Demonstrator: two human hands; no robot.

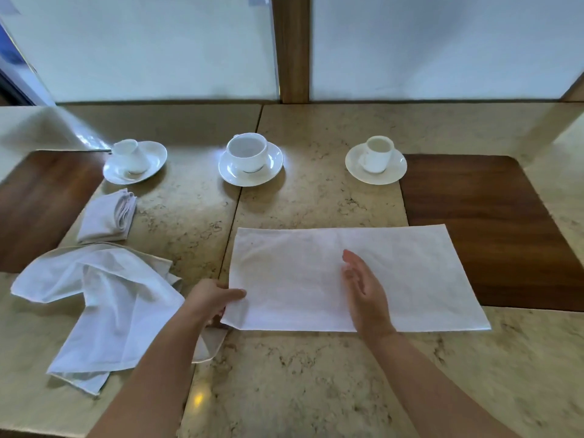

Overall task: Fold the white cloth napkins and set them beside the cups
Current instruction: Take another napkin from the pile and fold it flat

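A white cloth napkin (426,279), folded into a long rectangle, lies flat on the stone table in front of me. My left hand (211,300) pinches its near left corner, thumb on top. My right hand (363,287) stands edge-down on the middle of the napkin, fingers straight and together, holding nothing. A small folded napkin (109,218) lies below the left cup (130,156). A loose crumpled napkin (101,308) sprawls at the left. The middle cup (248,153) and the right cup (377,153) stand on saucers farther back.
Dark wooden placemats lie at the left (38,203) and right (493,229); the flat napkin overlaps the right one. A frosted window with a wooden post (290,49) stands behind the table. A seam (243,172) runs between two tabletops.
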